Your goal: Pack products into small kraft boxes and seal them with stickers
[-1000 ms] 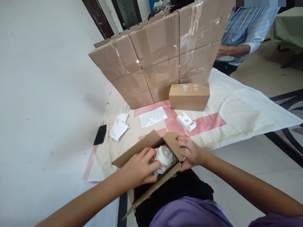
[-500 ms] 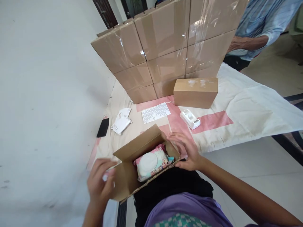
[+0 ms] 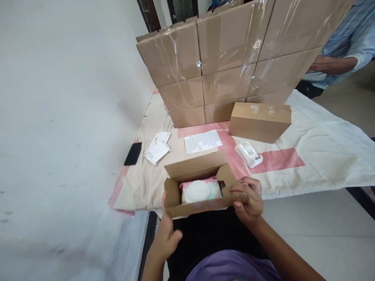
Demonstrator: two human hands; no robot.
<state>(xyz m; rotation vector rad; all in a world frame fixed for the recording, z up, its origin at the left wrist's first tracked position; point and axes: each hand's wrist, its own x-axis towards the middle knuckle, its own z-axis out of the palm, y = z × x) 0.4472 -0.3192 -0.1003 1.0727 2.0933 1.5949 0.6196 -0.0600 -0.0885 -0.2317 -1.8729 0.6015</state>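
In front of me is a cardboard box (image 3: 199,207) with its top flaps up. Inside lies a pack of wet wipes (image 3: 202,191), pink and pastel with a white oval lid. My right hand (image 3: 249,201) grips the box's right end, fingers over the end flap and thumb at the front wall. My left hand (image 3: 166,238) holds the left end, one finger up along its side and the thumb apart below the front wall. Its other fingers are hidden.
On the cloth-covered table (image 3: 322,164) are a closed carton (image 3: 259,127), a white tape dispenser (image 3: 249,154), a label sheet (image 3: 203,141), white paper pieces (image 3: 157,148) and a black phone (image 3: 133,153). Taped cartons (image 3: 228,50) form a wall behind; a person (image 3: 345,58) stands at right.
The box has turned from tilted to nearly level, facing me more squarely. My left hand has moved right against its left end; my right hand has closed around the right end.
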